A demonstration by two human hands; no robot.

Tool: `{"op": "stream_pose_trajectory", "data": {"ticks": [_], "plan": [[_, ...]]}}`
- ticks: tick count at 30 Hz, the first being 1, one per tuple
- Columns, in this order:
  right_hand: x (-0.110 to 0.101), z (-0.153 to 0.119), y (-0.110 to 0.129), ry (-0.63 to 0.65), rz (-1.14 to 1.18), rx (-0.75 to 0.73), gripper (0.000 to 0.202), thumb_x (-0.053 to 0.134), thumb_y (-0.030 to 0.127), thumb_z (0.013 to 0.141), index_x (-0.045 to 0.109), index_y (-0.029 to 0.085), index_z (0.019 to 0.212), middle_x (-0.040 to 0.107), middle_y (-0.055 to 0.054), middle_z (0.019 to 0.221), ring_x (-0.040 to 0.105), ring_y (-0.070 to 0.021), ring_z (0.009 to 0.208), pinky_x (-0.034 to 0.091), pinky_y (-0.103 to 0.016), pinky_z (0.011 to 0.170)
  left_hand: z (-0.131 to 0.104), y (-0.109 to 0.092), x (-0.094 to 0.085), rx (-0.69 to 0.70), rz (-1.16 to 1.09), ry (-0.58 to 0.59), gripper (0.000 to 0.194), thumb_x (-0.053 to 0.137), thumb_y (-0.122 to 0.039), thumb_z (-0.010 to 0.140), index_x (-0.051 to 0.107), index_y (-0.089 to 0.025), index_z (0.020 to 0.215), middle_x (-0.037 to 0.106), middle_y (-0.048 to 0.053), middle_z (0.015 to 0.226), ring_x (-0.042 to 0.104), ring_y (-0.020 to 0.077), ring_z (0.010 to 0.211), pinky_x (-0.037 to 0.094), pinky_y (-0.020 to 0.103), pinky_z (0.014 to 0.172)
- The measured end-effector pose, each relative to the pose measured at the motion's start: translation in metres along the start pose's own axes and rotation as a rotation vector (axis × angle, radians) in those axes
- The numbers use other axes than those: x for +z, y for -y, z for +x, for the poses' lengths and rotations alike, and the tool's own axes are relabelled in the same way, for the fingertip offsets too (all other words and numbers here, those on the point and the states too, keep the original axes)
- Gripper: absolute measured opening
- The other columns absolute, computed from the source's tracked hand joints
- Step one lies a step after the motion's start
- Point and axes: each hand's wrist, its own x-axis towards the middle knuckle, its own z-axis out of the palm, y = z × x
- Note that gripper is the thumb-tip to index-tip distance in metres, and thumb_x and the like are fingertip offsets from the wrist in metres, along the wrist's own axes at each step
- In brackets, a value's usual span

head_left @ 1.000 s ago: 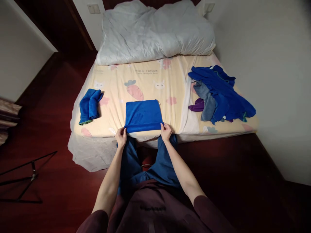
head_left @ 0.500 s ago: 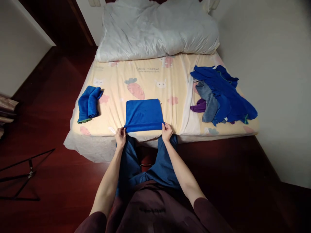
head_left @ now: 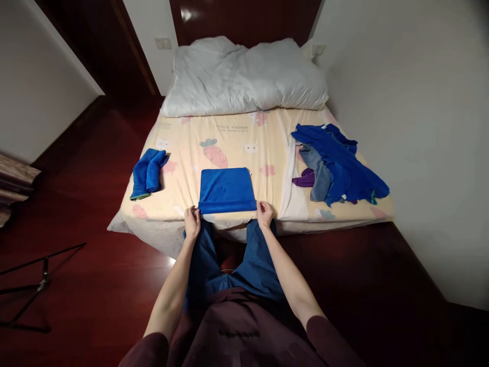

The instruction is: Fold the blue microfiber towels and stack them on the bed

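1. One blue cloth is lying near the front edge of the bed, its near side forming a turned-over strip.
2. Left hand is pinching the strip's left end; right hand, its right end.
3. Rolled cloths are resting leftward, a cloth pile rightward.

Blue cloth: one piece, plain deep blue, soft-looking nap with faint darker marks near the middle. Lies flat on the bed, close to the bed's 6 o'clock edge. Outline roughly rectangular, wider than deep; far side, at 12 o'clock, straight and slightly narrower to the eye. Along the 6 o'clock side a narrow band is turned over, running full width. Band ends pinched: left fingers at 8 o'clock, right fingers at 4. Small pale fleck at the 2 o'clock edge, too small to identify.
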Motion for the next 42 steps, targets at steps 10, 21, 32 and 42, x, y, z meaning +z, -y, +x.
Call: {"op": "stream_pose_trajectory", "data": {"ticks": [10, 21, 32, 42], "plan": [[-0.057, -0.076, 0.020, 0.128, -0.114, -0.305, 0.032, 0.056, 0.039, 0.096, 0.071, 0.019, 0.117, 0.073, -0.016, 0.119, 0.071, -0.0271, 0.105, 0.060, -0.043, 0.088, -0.082, -0.017, -0.039, 0.273, 0.149, 0.282, 0.027, 0.050, -0.024, 0.094, 0.070, -0.027, 0.113, 0.069, 0.011, 0.120, 0.063, 0.0355, 0.113, 0.053, 0.055, 0.099], [-0.034, -0.059, 0.015, 0.403, -0.340, -0.587, 0.045, 0.043, 0.020, 0.100, 0.063, 0.025, 0.139, 0.060, -0.008, 0.146, 0.053, -0.0240, 0.140, 0.042, -0.050, 0.119, -0.042, -0.027, -0.009, 0.384, 0.128, 0.296, 0.060, 0.045, -0.011, 0.092, 0.049, -0.027, 0.150, 0.043, 0.008, 0.160, 0.035, 0.0292, 0.151, 0.036, 0.058, 0.121], [-0.008, -0.028, 0.007, 0.477, -0.531, -0.619, 0.055, 0.040, 0.011, 0.097, 0.050, 0.021, 0.151, 0.049, -0.007, 0.156, 0.040, -0.0208, 0.150, 0.034, -0.046, 0.123, -0.001, -0.019, 0.011, 0.272, 0.284, 0.348, 0.062, 0.045, -0.020, 0.095, 0.039, -0.016, 0.156, 0.032, 0.011, 0.165, 0.026, 0.0259, 0.155, 0.023, 0.051, 0.128], [0.012, -0.018, -0.002, 0.302, -0.458, -0.457, 0.056, 0.051, 0.008, 0.083, 0.063, 0.019, 0.138, 0.061, -0.007, 0.145, 0.051, -0.0217, 0.141, 0.040, -0.044, 0.118, 0.017, -0.009, 0.021, 0.221, 0.156, 0.276, 0.056, 0.054, -0.016, 0.088, 0.055, -0.019, 0.143, 0.054, 0.010, 0.151, 0.044, 0.0268, 0.145, 0.033, 0.049, 0.121]]}}
